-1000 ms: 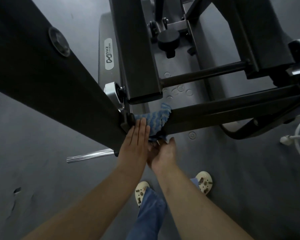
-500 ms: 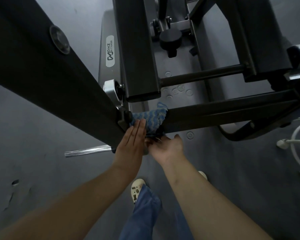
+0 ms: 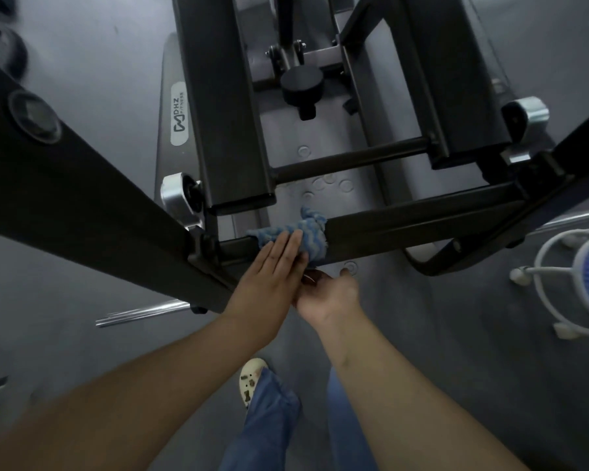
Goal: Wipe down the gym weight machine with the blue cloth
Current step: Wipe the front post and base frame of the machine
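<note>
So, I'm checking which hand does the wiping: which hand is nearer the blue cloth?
Left. The left hand presses straight fingers flat on the blue cloth draped over the black crossbar. The right hand sits just below the bar, under the cloth's lower edge.

Left hand (image 3: 269, 271) pressing flat on the blue cloth (image 3: 298, 234) draped over the machine's dark crossbar (image 3: 405, 222); right hand (image 3: 330, 294) at four o'clock below it, fingers curled under the cloth's lower edge.
</note>
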Demonstrator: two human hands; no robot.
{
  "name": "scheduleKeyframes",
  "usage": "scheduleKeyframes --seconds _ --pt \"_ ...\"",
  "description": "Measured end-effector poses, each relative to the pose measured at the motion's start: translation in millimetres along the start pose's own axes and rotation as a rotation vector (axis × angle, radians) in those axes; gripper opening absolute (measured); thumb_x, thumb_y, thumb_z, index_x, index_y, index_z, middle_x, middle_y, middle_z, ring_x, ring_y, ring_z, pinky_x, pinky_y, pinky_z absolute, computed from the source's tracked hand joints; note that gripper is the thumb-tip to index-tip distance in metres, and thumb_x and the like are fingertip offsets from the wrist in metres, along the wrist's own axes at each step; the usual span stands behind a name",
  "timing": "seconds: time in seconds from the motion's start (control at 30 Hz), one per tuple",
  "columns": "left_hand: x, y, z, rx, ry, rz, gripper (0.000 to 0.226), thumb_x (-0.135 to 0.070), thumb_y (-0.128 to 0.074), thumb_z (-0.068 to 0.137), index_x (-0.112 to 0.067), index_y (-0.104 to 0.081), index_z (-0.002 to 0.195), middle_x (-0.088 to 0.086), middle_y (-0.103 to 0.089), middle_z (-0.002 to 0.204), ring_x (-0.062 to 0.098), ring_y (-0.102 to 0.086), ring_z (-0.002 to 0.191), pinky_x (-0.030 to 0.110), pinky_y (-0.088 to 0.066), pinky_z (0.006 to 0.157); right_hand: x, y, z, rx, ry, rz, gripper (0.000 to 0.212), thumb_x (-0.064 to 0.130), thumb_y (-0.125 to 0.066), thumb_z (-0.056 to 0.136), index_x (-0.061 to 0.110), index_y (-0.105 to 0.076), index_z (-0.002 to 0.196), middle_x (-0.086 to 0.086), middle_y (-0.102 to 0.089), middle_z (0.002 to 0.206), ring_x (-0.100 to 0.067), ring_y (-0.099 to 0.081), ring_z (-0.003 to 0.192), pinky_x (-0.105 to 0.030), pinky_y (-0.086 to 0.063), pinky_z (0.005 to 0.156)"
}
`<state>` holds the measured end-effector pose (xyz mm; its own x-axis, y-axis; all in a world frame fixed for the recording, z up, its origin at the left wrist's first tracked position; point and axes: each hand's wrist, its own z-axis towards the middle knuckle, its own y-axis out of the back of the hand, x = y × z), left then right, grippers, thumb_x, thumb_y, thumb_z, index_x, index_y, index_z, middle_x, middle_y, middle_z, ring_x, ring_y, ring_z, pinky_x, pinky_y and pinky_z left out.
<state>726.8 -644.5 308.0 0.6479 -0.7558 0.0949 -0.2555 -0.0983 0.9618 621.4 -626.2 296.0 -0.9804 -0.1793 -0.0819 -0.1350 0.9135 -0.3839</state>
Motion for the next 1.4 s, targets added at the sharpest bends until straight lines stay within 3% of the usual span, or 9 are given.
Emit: scheduleKeyframes --seconds 0.07,0.13,0.23,0.33,0.53,0.73,0.9,1.1,1.4 --pt "-5 9 13 0.128 -0.077 0.008 0.067 -0.015 -0.047 0.09 -0.003 -0.017 0.148 0.022 0.012 0.152 0.037 -0.005 0.144 0.039 0.002 0.113 12 3 -3 -0.023 0.023 -0.019 0.063 0.05 -0.02 0.099 0.001 -0.049 0.125 -0.024 -0.058 0.11 -0.034 -0.052 0.114 -0.041 -0.038 0.092" --pt "-18 19 29 0.228 -0.117 0.001 0.067 -0.015 -0.032 0.096 -0.007 0.01 0.148 0.016 0.033 0.148 0.032 0.02 0.142 0.037 0.017 0.11 28 8 -3 -0.042 0.056 0.003 0.061 0.049 -0.019 0.099 0.002 -0.053 0.116 -0.022 -0.06 0.107 -0.033 -0.052 0.117 -0.039 -0.038 0.098" --pt "-44 32 61 0.213 -0.179 -0.002 0.069 -0.017 -0.034 0.097 -0.009 0.012 0.148 0.016 0.03 0.151 0.03 0.022 0.141 0.037 0.016 0.112 61 16 -8 -0.04 0.122 0.051 0.057 0.046 -0.02 0.1 0.003 -0.058 0.102 -0.02 -0.061 0.1 -0.031 -0.051 0.12 -0.039 -0.033 0.109" --pt "-71 44 96 0.236 -0.225 -0.05 0.073 -0.018 -0.04 0.096 -0.01 0.009 0.149 0.015 0.028 0.152 0.029 0.019 0.142 0.037 0.012 0.114 102 24 -17 -0.035 0.219 0.076 0.054 0.043 -0.022 0.1 0.005 -0.06 0.093 -0.018 -0.065 0.088 -0.03 -0.057 0.098 -0.038 -0.031 0.111" --pt "-116 63 146 0.254 -0.249 -0.117 0.07 -0.022 -0.038 0.097 -0.012 0.008 0.149 0.014 0.027 0.152 0.028 0.018 0.143 0.036 0.01 0.115 167 39 -27 -0.015 0.301 0.068 0.05 0.042 -0.024 0.1 0.008 -0.053 0.122 -0.017 -0.059 0.114 -0.03 -0.046 0.127 -0.038 -0.034 0.106" --pt "-140 71 171 0.289 -0.258 -0.112 0.076 -0.024 -0.043 0.096 -0.014 0.01 0.149 0.014 0.028 0.152 0.028 0.019 0.143 0.037 0.01 0.115 199 42 -40 -0.032 0.319 0.103 0.048 0.037 -0.023 0.101 0.005 -0.058 0.109 -0.019 -0.057 0.124 -0.032 -0.048 0.124 -0.042 -0.035 0.102" --pt "-160 79 194 0.293 -0.265 -0.128 0.079 -0.025 -0.046 0.095 -0.016 0.01 0.149 0.014 0.028 0.152 0.028 0.019 0.143 0.037 0.008 0.115 226 48 -43 -0.042 0.365 0.078 0.047 0.034 -0.026 0.1 0.01 -0.054 0.129 -0.015 -0.062 0.115 -0.03 -0.057 0.106 -0.04 -0.041 0.094" --pt "-167 87 206 0.262 -0.285 -0.131 0.07 -0.022 -0.04 0.098 -0.016 0.008 0.15 0.016 0.02 0.154 0.031 0.013 0.144 0.038 0.006 0.115 252 55 -44 -0.039 0.389 0.048 0.049 0.036 -0.026 0.097 0.009 -0.055 0.127 -0.017 -0.053 0.134 -0.033 -0.046 0.126 -0.044 -0.028 0.113" --pt "-164 80 196 0.215 -0.16 -0.164 0.082 -0.018 -0.048 0.094 -0.018 0.014 0.148 0.016 0.016 0.155 0.033 0.006 0.144 0.038 0.0 0.116 228 54 -38 0.053 0.501 -0.088 0.043 0.027 -0.03 0.097 0.01 -0.056 0.127 -0.014 -0.057 0.13 -0.026 -0.052 0.121 -0.039 -0.035 0.11"
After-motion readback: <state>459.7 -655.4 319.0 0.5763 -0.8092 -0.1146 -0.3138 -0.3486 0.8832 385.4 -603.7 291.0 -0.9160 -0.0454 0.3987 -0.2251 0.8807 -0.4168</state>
